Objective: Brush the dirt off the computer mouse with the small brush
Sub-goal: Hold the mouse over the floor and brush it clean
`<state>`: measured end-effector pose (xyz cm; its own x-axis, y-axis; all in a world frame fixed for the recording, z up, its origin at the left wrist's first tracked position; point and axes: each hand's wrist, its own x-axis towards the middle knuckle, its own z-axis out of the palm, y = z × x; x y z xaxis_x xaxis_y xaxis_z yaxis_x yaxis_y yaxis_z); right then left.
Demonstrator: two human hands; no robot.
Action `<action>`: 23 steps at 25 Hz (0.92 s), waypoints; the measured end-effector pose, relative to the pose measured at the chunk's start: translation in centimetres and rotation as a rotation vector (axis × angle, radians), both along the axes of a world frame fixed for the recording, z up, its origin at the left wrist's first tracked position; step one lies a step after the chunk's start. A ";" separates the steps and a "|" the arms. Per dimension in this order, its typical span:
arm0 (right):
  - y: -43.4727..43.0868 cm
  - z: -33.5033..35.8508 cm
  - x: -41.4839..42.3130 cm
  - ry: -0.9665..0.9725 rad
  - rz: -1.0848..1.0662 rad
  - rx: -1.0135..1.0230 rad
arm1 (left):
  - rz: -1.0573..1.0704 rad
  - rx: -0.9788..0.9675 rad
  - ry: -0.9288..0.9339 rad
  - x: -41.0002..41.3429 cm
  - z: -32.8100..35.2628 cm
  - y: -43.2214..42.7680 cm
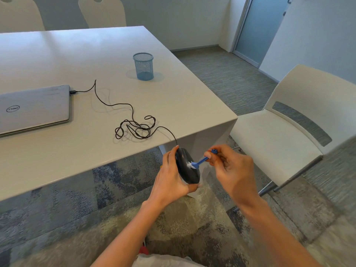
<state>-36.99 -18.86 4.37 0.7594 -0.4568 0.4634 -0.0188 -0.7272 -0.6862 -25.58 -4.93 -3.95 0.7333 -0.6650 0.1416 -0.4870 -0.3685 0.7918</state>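
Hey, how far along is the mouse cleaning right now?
Done: the mouse is lifted off the table, held in the left hand, and the small blue brush is gripped in the right hand. In hand: the white bristles touch the mouse's dark surface, so brushing is under way. Left: how much dirt remains cannot be told; its cable is plugged into the closed laptop.

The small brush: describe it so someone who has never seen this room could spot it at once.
Start at the near corner of the white table. Just off that edge the left hand holds a black mouse. The small brush is the blue stick pinched in the right hand, its white bristles against the mouse: the only blue thing off the table.
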 end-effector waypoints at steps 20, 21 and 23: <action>-1.0 -2.1 -4.5 0.116 0.007 -0.161 | 0.013 0.025 0.083 -0.6 0.0 -0.1; -1.3 -2.3 -4.6 0.127 -0.017 -0.143 | 0.021 0.018 0.089 -0.6 0.1 -0.1; -1.8 -2.2 -4.8 0.095 -0.044 -0.036 | 0.014 0.014 0.088 -0.5 0.2 -0.4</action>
<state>-41.80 -20.65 2.18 0.7804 -0.4748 0.4070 -0.1150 -0.7487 -0.6528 -26.06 -5.29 -3.78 0.7518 -0.6560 0.0666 -0.4104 -0.3864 0.8260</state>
